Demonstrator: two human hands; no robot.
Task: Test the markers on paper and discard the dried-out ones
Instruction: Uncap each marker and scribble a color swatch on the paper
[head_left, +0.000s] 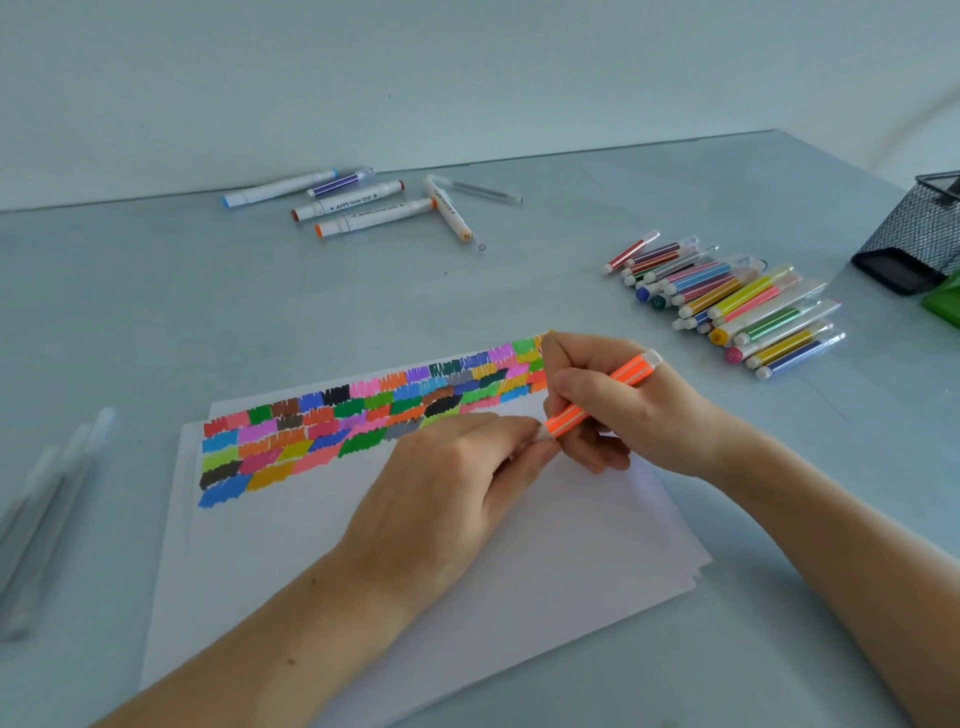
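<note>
My right hand grips an orange striped marker over the white paper. Its white end points up and to the right. My left hand pinches the marker's lower end, where a clear cap sits between my fingertips. Rows of coloured test scribbles cover the top of the sheet. A pile of striped markers lies to the right of the paper. Several thicker white markers lie at the back of the table.
A black mesh pen holder lies tipped at the far right edge, with something green beside it. Clear tubes or caps lie at the left edge. The grey table meets a pale wall at the back.
</note>
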